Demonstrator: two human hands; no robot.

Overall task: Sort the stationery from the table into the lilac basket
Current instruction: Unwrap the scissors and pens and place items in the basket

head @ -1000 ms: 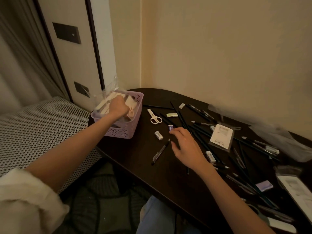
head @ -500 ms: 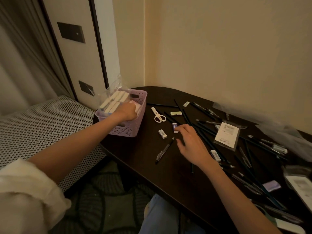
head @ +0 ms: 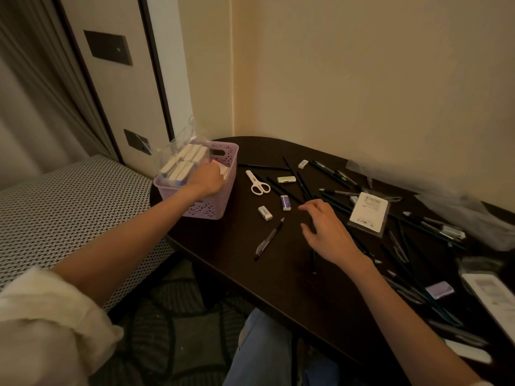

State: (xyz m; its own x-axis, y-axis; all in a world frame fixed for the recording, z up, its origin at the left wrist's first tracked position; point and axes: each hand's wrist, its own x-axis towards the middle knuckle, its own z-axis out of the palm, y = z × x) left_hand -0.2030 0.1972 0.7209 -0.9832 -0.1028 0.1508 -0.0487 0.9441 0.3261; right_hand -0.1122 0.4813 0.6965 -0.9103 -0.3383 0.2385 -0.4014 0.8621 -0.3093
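Stationery is what I'm clearing, and my hands are split between the two ends of the job. My left hand (head: 207, 181) is down inside the basket (head: 223, 196), fingers curled over the contents; whether it grips anything I can't tell, since the knuckles hide the fingertips. I judge it is settling something among the pale bars in the clear bag (head: 181, 160) at the basket's far side. My right hand (head: 326, 232) hovers low over the surface (head: 278, 280), fingers spread and loose, holding nothing, with dark pencils (head: 302, 188) running beneath it.

Just beyond its fingertips lies the blue-and-white eraser (head: 285, 203), the closest loose piece, so I read that as the next pick. A white eraser (head: 265, 213) sits just to its left, and a black pen (head: 269, 238) lies angled near my thumb. The scissors (head: 257, 183) rest between those and the basket, with a pale green eraser (head: 286, 179) farther back.

Out to the right the scatter thickens: a white card packet (head: 367, 215) on top of more pencils, and a lilac eraser (head: 439, 290) well apart near the edge. Most of the pile is on the surface yet, so sorting looks early.
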